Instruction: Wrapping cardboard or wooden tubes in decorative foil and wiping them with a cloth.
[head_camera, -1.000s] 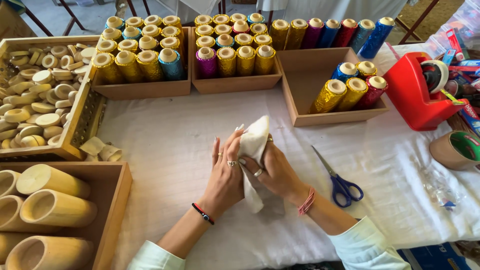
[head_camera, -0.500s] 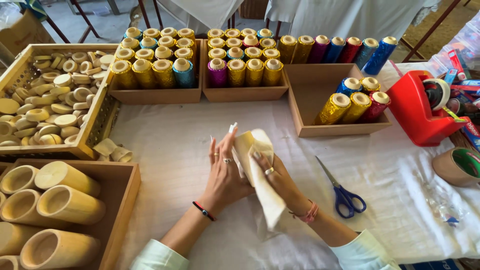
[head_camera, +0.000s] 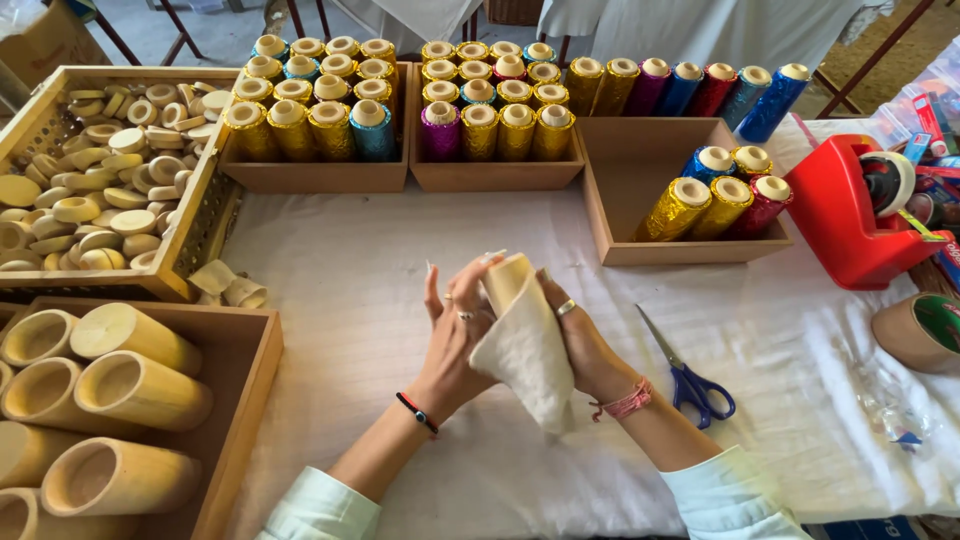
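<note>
Cloth-wrapped bamboo tube (head_camera: 520, 335) now lower between hands

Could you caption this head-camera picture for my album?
Two hands, left and right, wrap white cloth around a bamboo tube.
</note>
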